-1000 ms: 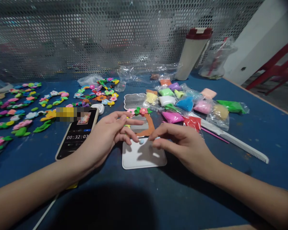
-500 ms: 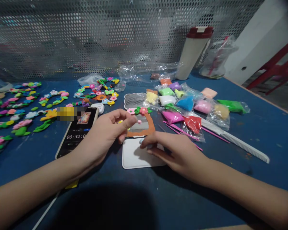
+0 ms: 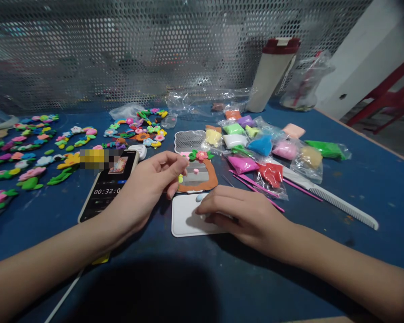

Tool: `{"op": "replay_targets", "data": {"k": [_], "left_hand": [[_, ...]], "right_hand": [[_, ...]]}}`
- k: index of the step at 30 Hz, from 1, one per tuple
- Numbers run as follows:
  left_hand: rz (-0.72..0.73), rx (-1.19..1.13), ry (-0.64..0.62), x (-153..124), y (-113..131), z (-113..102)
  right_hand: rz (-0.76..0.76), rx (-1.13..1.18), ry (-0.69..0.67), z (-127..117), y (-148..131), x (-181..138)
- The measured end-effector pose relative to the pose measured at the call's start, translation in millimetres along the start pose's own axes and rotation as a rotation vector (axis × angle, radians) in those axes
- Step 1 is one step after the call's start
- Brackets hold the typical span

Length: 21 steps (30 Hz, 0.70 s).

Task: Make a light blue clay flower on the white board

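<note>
My left hand (image 3: 144,190) hovers over the blue table, thumb and forefinger pinched together beside a small brown clay frame (image 3: 211,178) topped with pink flowers. What the pinch holds is too small to make out. My right hand (image 3: 242,214) lies flat, fingers stretched, on a white tile (image 3: 183,222). A pale blue clay ball (image 3: 199,197) rests on the tile at its fingertips.
A phone (image 3: 107,188) showing a timer lies left of my left hand. Several bags of coloured clay (image 3: 256,148), pink sticks (image 3: 252,185) and a white comb (image 3: 336,202) lie to the right. Finished clay ornaments (image 3: 27,152) cover the left. A bottle (image 3: 272,74) stands by the mesh wall.
My left hand's fingers closed from spread into a pinch and lifted toward the frame. My right hand slid left and lowered flat onto the tile, leaving the blue ball at its fingertips.
</note>
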<state>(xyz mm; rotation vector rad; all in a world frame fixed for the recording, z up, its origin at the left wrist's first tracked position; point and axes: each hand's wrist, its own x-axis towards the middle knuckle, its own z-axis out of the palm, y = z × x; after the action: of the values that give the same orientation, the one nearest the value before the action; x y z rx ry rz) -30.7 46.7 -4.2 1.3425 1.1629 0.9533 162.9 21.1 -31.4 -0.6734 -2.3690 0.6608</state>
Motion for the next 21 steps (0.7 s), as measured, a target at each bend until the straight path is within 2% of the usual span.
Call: {"op": "replay_targets", "data": {"k": [5, 9, 13, 21], "left_hand": [[-0.005, 0.022, 0.0, 0.5, -0.6, 0.0], [0.007, 0.031, -0.01, 1.8, -2.7, -0.6], [-0.02, 0.065, -0.035, 3.3, -1.9, -2.7], [-0.063, 0.213, -0.096, 4.2, 9.8, -10.5]], "right_hand": [[-0.032, -0.097, 0.002, 2.9, 2.3, -1.4], [-0.033, -0.256, -0.072, 4.5, 4.2, -0.9], [0.041, -0.208, -0.127, 2.4, 3.5, 1.3], [0.096, -0.125, -0.116, -5.5, 3.3, 5.4]]}}
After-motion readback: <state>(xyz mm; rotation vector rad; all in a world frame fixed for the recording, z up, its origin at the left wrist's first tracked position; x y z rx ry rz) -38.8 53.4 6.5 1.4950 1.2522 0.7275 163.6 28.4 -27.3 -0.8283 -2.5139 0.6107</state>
